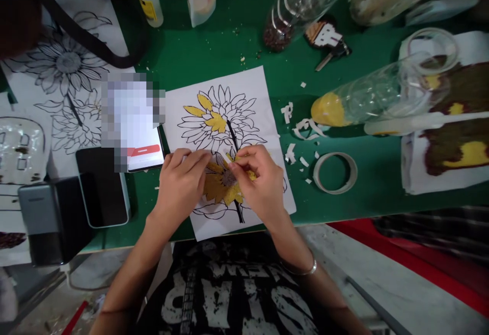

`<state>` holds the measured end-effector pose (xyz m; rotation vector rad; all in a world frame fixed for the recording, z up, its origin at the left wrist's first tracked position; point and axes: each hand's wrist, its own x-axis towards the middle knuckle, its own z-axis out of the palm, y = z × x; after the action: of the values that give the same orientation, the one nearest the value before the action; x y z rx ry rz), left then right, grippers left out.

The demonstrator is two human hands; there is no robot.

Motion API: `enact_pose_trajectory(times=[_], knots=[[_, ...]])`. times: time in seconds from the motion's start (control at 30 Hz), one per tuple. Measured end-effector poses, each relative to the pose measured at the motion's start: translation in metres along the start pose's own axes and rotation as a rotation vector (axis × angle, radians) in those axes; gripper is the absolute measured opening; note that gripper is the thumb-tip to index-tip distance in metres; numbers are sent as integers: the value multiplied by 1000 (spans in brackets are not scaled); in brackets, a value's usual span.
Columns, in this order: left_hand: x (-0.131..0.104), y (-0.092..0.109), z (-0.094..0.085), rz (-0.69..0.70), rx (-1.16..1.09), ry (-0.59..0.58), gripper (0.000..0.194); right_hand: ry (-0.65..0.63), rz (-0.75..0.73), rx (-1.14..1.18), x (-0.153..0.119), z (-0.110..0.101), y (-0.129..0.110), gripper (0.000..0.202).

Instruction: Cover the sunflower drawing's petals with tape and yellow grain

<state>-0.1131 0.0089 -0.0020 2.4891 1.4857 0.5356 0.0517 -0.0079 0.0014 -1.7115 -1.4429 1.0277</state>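
Note:
A white sheet (263, 88) printed with two outlined flowers lies tilted on the green table. Several petals of the upper flower are yellow, and much of the lower flower is yellow with a grey centre. My left hand (182, 179) rests over the sheet's left side, its fingers bent together near the lower flower; anything under the fingertips is hidden. Pinched between the thumb and fingers of my right hand (260, 179) is a small white strip (225, 157), held just above the lower flower.
White paper scraps (290, 153) and a tape roll (335, 173) lie right of the sheet. Further right is a bottle with yellow contents (330, 109). Keys (328, 42) lie behind. Two phones, one dark (102, 187) and one lit (143, 136), are at the left.

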Motion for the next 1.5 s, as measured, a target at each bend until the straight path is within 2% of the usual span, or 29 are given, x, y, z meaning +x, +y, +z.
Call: enact_pose_trajectory(times=[0.6, 1.23, 1.5], knots=[[-1, -3, -3, 24, 26, -84, 27, 13, 73, 44, 0, 9, 2, 13], [6, -2, -6, 124, 156, -152, 31, 26, 29, -57, 1, 11, -1, 12], [16, 3, -6, 137, 214, -134, 28, -6, 1, -122, 1, 6, -6, 12]])
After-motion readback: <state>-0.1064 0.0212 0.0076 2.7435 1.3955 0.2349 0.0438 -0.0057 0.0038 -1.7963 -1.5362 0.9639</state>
